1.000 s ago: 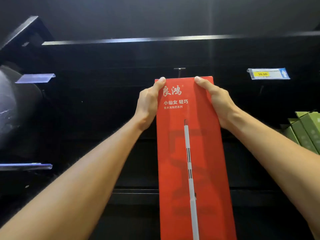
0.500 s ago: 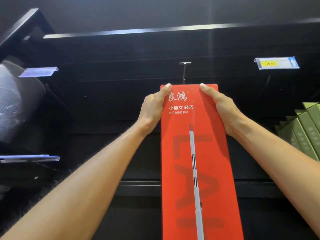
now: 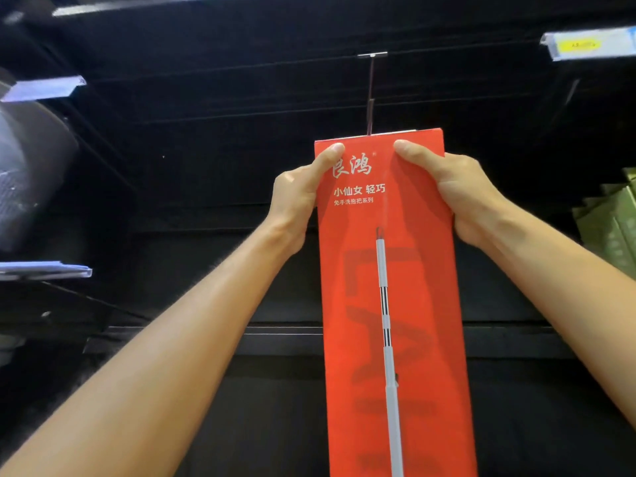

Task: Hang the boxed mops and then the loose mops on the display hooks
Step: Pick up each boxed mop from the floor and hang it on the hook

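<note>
Both hands, left hand (image 3: 298,197) and right hand (image 3: 457,191), grasp the red mop box (image 3: 389,287) just below the hook (image 3: 370,94). We can't see its hang hole; a missed hook likely drops the box on release.

dim, dark shelving behind the fingers (image 3: 411,151), while the red box (image 3: 395,304) under them glows bright; edges far from them blur and bend.

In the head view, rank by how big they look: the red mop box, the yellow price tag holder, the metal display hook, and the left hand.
1. red mop box
2. left hand
3. yellow price tag holder and metal display hook: too alike, and farther back, to rank.
</note>
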